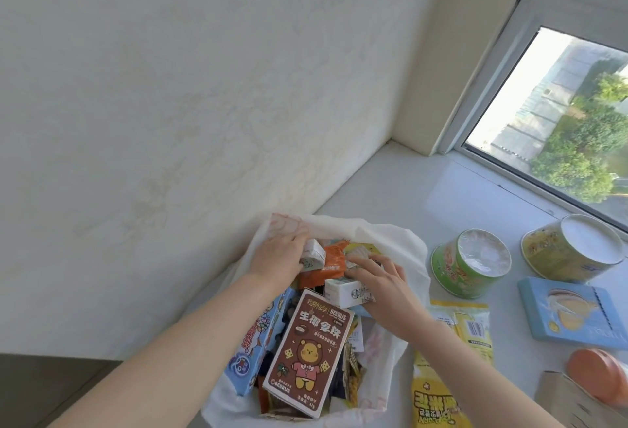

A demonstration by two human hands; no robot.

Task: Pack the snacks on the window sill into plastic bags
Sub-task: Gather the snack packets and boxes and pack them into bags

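The left hand's [278, 254] fingers [299, 243] are curled over a small white carton [314, 252], gripping it at the far side of the bag's mouth. The right hand's [380, 283] fingers [362, 261] are spread across the top of a white box [343, 291], with the thumb tucked under its near right corner, so the box is pinched between them. An orange packet [334, 256] sits between the two hands.

All of this lies inside an open white plastic bag [409, 250], which stands on the window sill [407, 182] against the wall. The bag is already full of snacks. A brown box with a cartoon bear [307, 353] leans upright at the near side, and a blue printed box [251, 349] is at its left.

To the right of the bag, still on the sill, are a green tub [470, 262], a yellow tub [574, 247], a pale blue box [574, 312], a yellow sachet [472, 329], a yellow popcorn packet [431, 393] and an orange lid [594, 380].
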